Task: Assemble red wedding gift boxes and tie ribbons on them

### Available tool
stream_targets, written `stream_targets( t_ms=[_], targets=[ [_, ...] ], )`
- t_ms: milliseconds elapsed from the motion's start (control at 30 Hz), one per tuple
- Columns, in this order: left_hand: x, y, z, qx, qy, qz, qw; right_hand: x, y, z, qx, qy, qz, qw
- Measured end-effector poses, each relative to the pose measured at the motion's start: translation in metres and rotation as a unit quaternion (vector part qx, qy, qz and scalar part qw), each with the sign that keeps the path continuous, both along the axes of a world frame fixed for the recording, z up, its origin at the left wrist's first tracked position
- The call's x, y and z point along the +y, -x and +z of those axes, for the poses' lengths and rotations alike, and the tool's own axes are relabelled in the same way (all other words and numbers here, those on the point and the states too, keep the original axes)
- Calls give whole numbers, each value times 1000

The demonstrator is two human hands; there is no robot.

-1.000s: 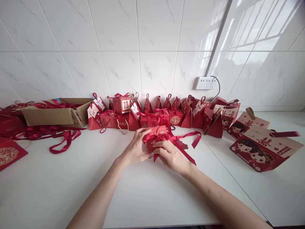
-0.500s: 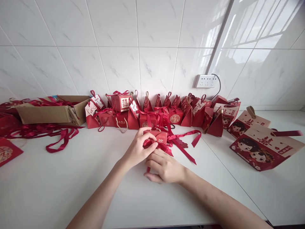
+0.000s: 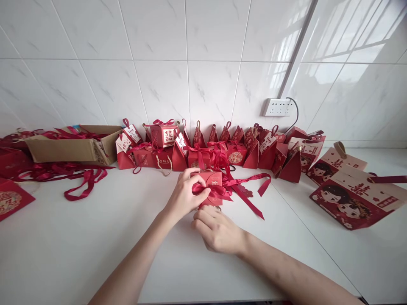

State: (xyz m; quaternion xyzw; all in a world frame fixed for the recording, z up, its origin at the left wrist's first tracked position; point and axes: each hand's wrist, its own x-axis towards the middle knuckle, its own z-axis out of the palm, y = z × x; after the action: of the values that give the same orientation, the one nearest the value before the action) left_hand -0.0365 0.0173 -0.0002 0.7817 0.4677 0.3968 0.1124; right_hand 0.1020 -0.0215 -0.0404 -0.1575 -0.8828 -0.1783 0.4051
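Observation:
A small red gift box (image 3: 215, 180) with printed characters on top lies on the white counter, a red satin ribbon (image 3: 219, 193) tied across it in a bow shape. My left hand (image 3: 185, 194) is at the box's left side, thumb and fingers pinched on the ribbon's left loop. Just in front of the box, my right hand (image 3: 219, 231) is curled closed with knuckles up; what its fingertips hold, if anything, is hidden. By the right hand's fingers a bit of beaded cord shows at the box's front edge. Long ribbon tails (image 3: 246, 203) trail to the right.
Several red gift boxes (image 3: 235, 156) with handles and bows line the tiled wall. A cardboard box (image 3: 71, 151) of ribbons stands left, with loose ribbon (image 3: 84, 190) before it. Larger printed boxes (image 3: 352, 199) lie right. A power socket (image 3: 280, 107) is on the wall.
My right hand has drawn back toward me from the bow, and its fingers have curled closed. More of the box top now shows. My left hand stays on the ribbon.

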Motion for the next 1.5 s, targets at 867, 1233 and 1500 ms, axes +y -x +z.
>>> stream_targets(
  t_ms=[867, 1233, 1500],
  targets=[
    [4, -1, -6, -11, -10, 7, 1000, 13, -23, 16, 60, 117, 85, 988],
    [5, 2, -8, -19, -10, 8, 1000, 49, -58, 29, 82, 595, -121, 790],
    [6, 2, -8, -14, -29, 20, 999, 57, -70, 23, 72, 640, 1, 765]
  ],
)
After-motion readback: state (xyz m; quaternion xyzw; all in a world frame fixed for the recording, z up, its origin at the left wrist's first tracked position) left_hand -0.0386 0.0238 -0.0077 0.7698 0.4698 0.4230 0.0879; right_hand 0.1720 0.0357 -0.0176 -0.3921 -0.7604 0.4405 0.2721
